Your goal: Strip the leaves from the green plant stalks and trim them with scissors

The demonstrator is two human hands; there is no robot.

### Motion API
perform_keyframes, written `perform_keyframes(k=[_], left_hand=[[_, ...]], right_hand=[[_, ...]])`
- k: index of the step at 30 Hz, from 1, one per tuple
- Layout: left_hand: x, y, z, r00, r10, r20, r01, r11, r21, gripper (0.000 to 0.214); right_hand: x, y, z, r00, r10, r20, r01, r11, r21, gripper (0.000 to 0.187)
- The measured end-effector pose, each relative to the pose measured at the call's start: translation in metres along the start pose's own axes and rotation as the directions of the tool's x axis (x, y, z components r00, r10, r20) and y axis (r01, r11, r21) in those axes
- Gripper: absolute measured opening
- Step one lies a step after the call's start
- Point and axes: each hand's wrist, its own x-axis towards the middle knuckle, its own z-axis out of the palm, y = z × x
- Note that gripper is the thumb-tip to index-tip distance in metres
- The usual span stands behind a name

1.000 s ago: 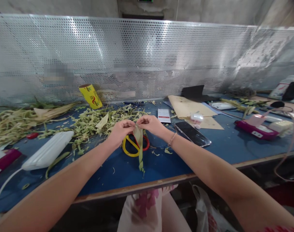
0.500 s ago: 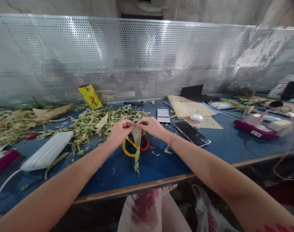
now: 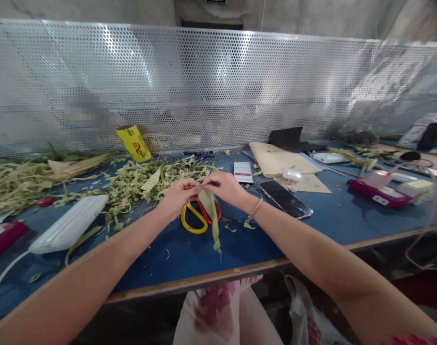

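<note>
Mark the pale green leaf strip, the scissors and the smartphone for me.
Pale green leaf strip [image 3: 209,205], head view: its broad upper part.
Scissors [image 3: 194,231], head view: lower rim of the yellow handle loop.
Smartphone [image 3: 285,198], head view: middle of the dark screen.

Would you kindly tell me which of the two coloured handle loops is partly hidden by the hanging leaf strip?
The red loop, on the right: the leaf strip hangs in front of it, while the yellow loop is clear of the strip.

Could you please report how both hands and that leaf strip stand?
Left hand, right hand: together, pinching leaf strip at upper end. Strip hanging, lower end free. Yellow-and-red scissor handles behind it, on blue table.
</note>
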Motion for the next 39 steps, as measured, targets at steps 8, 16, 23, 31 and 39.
perform_keyframes(k=[8,16,23,31,39], left_hand=[[-0.0028,0.0064,0.0014,1.000,0.011,-0.016,-0.012,0.999,-0.044,0.028],[-0.0011,0.0057,0.0013,1.000,-0.002,-0.022,0.000,0.997,-0.078,0.024],[-0.0015,0.0047,0.0015,0.997,0.036,-0.066,-0.039,0.998,-0.051,0.020],[-0.0034,0.0052,0.0032,0.995,0.056,-0.083,-0.057,0.998,-0.002,0.020],[-0.0035,0.0074,0.0026,0.999,-0.009,-0.052,0.009,1.000,0.002,0.023]], right_hand=[[0.0010,0.0040,0.0012,0.982,0.177,0.060,-0.186,0.948,0.257,0.009],[0.0014,0.0013,-0.0015,0.979,0.200,0.045,-0.205,0.951,0.232,0.008],[0.0018,0.0029,0.0002,0.972,0.213,0.094,-0.232,0.919,0.319,0.020],[-0.0009,0.0022,0.0003,0.966,0.220,0.135,-0.244,0.948,0.203,0.021],[0.0001,0.0029,-0.0018,0.977,0.166,0.135,-0.182,0.977,0.114,0.018]])
